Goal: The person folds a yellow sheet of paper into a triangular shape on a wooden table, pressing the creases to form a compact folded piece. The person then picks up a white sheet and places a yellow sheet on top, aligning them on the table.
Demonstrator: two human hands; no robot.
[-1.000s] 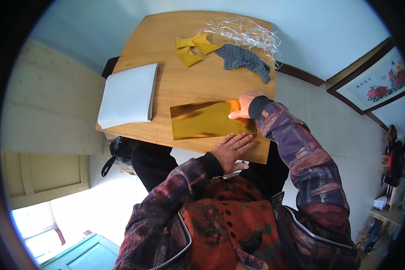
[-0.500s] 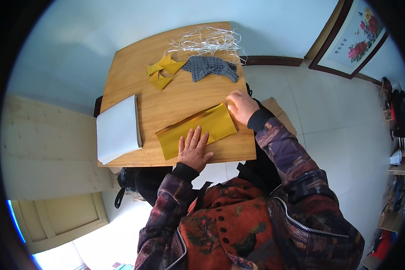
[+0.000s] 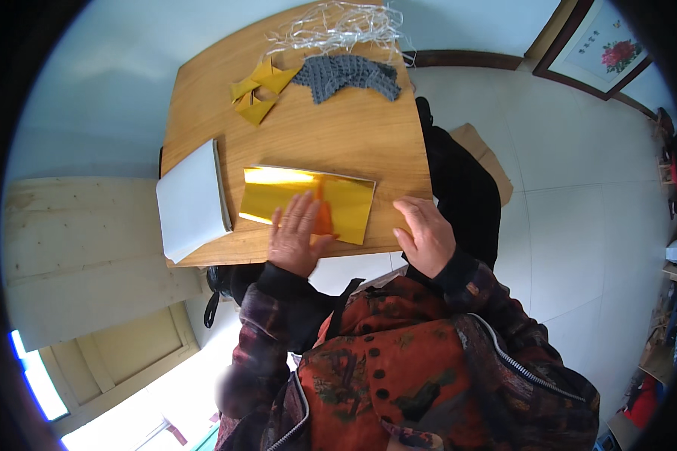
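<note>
A shiny gold sheet of foil paper [image 3: 350, 204], folded into a rectangle, lies near the front edge of the wooden table. Over its lower left part is my left hand [image 3: 295, 239], fingers stretched out and mirrored in the foil; whether it presses on the paper I cannot tell. My right hand [image 3: 429, 237] is just past the paper's right end, holding nothing, with fingers slightly bent and the thumb apart.
A stack of white paper [image 3: 194, 203] lies on the table [image 3: 308, 143] at the left. Further back are folded gold pieces [image 3: 259, 105], a grey textured cloth [image 3: 346, 77] and a tangle of whitish strands [image 3: 338, 28]. Brown cardboard [image 3: 485, 161] is beyond the right edge.
My right hand has come down from the paper's upper right corner toward me. The gold paper has turned slightly and now catches bright light. My left hand's fingers remain stretched over it.
</note>
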